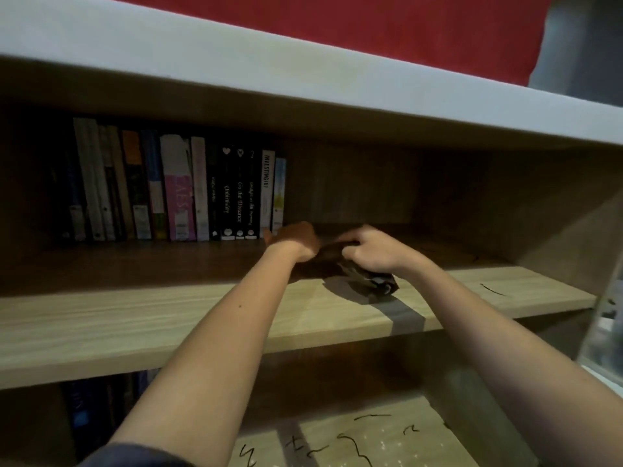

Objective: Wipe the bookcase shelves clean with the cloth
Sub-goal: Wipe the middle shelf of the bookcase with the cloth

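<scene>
- At 7 o'clock, nearest the lens, a dark fabric sleeve (pixel 135 456) ends at a bare forearm that reaches up toward the centre.
- At 6 o'clock, a lower pale wooden board (pixel 421 443) bears black squiggly marks.
- The pale wood-grain middle shelf (pixel 118 321) runs from 9 to 3 o'clock, with a lit front and a shadowed back.
- At 10 o'clock, a row of upright paperback books (pixel 175 190) stands at the back of that shelf.
- The left hand (pixel 293 239), at centre, rests back-up over the cloth's left end. Its fingers bend out of sight, so I cannot tell whether they grip.
- The dark crumpled cloth (pixel 367 279) lies on the middle shelf between the hands. Its long axis runs from 10 to 4 o'clock, and the loose end points to 4.
- The right hand (pixel 367 247) has its fingers curled round the cloth's upper fold, clutching it.
- A grey-white top board (pixel 236 69) crosses at 12 o'clock, with a red wall (pixel 371 25) at 1 o'clock.
</scene>
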Action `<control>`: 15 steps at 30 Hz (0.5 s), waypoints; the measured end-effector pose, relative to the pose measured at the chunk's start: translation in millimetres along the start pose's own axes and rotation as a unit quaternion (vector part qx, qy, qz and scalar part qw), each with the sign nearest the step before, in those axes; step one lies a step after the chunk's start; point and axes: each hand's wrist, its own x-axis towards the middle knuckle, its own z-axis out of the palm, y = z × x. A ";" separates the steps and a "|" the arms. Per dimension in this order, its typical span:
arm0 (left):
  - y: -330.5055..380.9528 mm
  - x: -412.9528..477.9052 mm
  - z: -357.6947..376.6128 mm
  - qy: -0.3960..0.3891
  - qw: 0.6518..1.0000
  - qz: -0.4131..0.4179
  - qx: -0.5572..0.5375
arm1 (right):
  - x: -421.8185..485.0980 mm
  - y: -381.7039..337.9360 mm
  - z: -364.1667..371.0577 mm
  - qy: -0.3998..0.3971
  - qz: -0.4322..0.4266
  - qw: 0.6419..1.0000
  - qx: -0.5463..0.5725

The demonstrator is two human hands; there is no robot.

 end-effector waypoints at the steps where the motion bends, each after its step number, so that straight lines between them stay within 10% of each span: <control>1: 4.0 1.5 0.4 0.008 1.000 0.003 -0.019 | 3.6 6.4 -6.7 0.040 0.024 0.999 0.012; 8: -0.4 15.7 16.4 -0.080 0.996 0.027 0.036 | 63.3 55.3 -28.2 0.082 0.085 0.989 -0.091; 15: -5.8 28.3 23.8 -0.117 0.992 0.014 0.040 | 93.7 35.3 0.4 -0.086 0.053 0.983 -0.154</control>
